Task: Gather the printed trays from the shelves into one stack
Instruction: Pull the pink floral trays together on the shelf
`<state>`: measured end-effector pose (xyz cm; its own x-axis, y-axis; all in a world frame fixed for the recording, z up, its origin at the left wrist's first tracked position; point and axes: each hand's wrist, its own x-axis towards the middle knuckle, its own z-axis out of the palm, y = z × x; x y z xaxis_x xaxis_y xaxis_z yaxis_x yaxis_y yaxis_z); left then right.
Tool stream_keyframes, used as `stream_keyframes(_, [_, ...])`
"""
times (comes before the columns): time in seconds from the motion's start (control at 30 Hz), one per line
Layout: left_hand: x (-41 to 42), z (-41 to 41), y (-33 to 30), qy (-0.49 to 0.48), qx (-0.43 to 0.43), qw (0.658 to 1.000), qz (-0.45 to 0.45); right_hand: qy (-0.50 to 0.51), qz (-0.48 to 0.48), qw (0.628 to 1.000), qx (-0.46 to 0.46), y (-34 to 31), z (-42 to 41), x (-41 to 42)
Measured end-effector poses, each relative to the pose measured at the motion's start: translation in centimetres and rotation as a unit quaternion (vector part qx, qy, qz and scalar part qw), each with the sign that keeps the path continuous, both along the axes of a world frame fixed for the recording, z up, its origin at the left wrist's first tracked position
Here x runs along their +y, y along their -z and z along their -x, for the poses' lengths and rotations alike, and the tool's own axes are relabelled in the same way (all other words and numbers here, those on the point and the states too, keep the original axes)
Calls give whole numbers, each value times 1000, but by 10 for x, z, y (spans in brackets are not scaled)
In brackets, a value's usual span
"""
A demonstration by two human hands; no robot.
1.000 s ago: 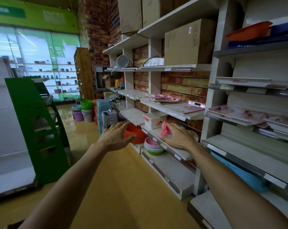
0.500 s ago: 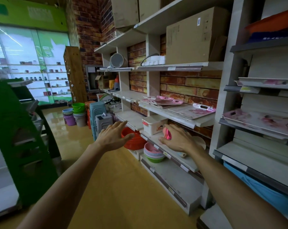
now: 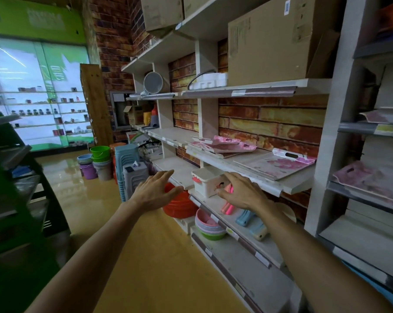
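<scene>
Pink printed trays lie on the wall shelves. A small pile of trays (image 3: 222,145) rests on the middle shelf, with a single large tray (image 3: 279,164) to its right. Further right, in the grey shelf unit, another tray (image 3: 371,179) lies flat and one more tray (image 3: 380,116) sits a level higher. My left hand (image 3: 154,192) is stretched forward over the aisle, fingers spread, holding nothing. My right hand (image 3: 243,192) hovers open in front of a white box (image 3: 208,181), below and left of the large tray, touching nothing.
An orange basin (image 3: 179,204) and stacked bowls (image 3: 208,224) sit low by the shelf foot. Pink and blue handled items (image 3: 243,216) lie on the lower shelf. Stacked stools (image 3: 126,163) and buckets (image 3: 98,161) stand on the floor ahead. A green rack (image 3: 15,199) borders the aisle's left side.
I have moved closer to the brick-backed shelves; the trays appear larger and nearer. Both hands stay outstretched and empty, and both have risen slightly toward the middle shelf.
</scene>
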<state>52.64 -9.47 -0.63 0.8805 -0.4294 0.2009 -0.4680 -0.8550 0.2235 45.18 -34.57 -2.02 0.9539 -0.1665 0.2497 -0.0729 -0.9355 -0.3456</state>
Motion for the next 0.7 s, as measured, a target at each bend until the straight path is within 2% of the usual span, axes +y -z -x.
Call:
stream_keyframes(0.43, [-52, -166, -3, -6, 8, 1000, 22, 0, 18, 1000, 2, -8, -188, -59])
stream_keyframes(0.7, [-65, -297, 10, 37, -17, 998, 44, 6, 6, 1000, -10, 6, -312, -79])
